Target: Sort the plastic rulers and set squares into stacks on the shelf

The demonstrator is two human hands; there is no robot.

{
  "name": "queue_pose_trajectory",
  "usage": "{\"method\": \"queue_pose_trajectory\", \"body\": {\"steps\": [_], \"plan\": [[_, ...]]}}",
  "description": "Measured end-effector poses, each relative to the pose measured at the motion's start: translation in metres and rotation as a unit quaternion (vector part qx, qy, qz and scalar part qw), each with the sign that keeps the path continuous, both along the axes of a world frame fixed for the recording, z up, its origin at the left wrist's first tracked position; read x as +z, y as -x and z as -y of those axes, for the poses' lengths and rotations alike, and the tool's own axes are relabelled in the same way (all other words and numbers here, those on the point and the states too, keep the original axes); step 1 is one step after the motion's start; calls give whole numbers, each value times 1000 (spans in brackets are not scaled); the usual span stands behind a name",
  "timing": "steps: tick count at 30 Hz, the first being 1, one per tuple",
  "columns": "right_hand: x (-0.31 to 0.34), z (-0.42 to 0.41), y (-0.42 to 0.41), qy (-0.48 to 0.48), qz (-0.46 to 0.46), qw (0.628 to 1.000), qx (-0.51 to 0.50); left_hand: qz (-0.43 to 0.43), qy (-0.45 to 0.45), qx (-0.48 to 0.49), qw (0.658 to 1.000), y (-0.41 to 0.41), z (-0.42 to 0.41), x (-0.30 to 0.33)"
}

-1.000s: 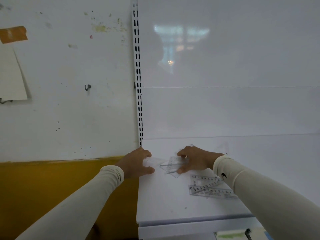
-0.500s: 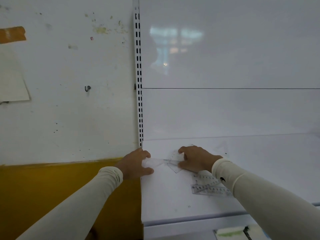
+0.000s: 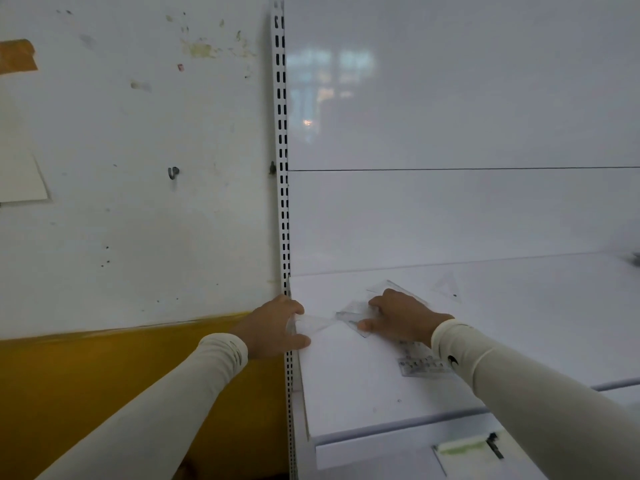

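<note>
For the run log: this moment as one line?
left hand: grips clear set square | right hand: on set squares | rulers: on shelf

Bare shelf [image 3: 363,386] at lower centre of frame, room to pass. Slotted upright [image 3: 283,202] and wall [image 3: 138,220] closing left. Back panel [image 3: 450,216] blocking beyond. Rulers [image 3: 420,365] lying flat, centre-right.

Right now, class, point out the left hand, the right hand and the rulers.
left hand [image 3: 273,327], head view, back of the hand.
right hand [image 3: 403,317], head view, its knuckles.
rulers [image 3: 420,367], head view, printed scale.
</note>
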State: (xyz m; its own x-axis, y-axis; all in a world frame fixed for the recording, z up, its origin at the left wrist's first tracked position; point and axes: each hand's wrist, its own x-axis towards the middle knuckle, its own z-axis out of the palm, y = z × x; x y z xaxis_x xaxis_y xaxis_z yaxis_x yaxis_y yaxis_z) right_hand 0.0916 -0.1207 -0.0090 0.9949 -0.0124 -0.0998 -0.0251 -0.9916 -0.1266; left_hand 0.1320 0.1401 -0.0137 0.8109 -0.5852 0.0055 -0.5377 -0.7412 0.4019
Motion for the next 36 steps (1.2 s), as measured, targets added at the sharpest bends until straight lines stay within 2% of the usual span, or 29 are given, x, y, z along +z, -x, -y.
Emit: {"method": "queue_pose_trajectory", "body": {"steps": [7, 10, 17, 25, 36], "plan": [[4, 3, 14, -71, 47, 996, -39, 18, 1, -39, 999, -8, 2, -1], [14, 12, 24, -70, 69, 994, -52, 19, 11, -59, 998, -9, 12, 3], [33, 71, 51, -91, 82, 988, -98, 34, 5, -120, 992, 7, 75, 21], [40, 200, 151, -105, 119, 969, -189, 38, -6, -229, 973, 71, 241, 34], [38, 421, 377, -95, 158, 907, -378, 74, -33, -418, 905, 228, 527, 31]]}}
